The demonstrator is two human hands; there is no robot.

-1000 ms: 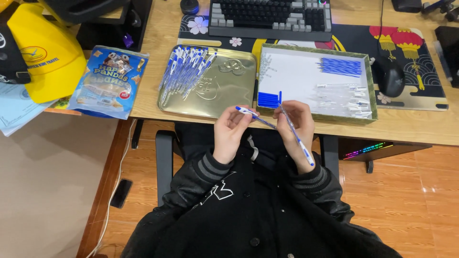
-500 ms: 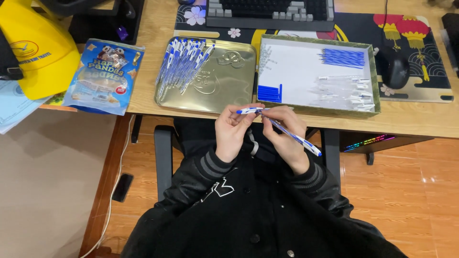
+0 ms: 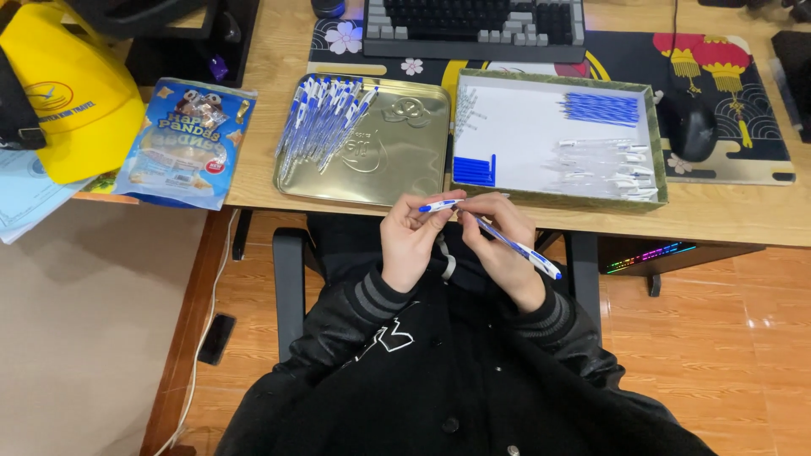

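Bench (image 3: 253, 181) of pale wood spans the upper half of the frame. Yellow cap (image 3: 72, 89) sits at the upper left, with a blue snack bag (image 3: 182, 139) just beside it. Keyboard (image 3: 477, 25) lies at the top centre on a patterned desk mat (image 3: 743, 110), and a black mouse (image 3: 693, 127) rests on that mat at the upper right. Gold metal tray (image 3: 397, 148) at centre holds a heap of blue-and-white pens (image 3: 321, 122). White-lined box (image 3: 524, 139) to its right holds blue refills (image 3: 601, 108), clear barrels (image 3: 604, 165) and a stack of blue caps (image 3: 473, 171). Below the bench edge, at frame centre, left hand (image 3: 412, 245) pinches a short blue-and-white pen piece (image 3: 439, 205) between thumb and fingers. Right hand (image 3: 503, 245) is closed around a pen body (image 3: 519, 249), which slants toward the lower right. The 2 parts meet between the hands.
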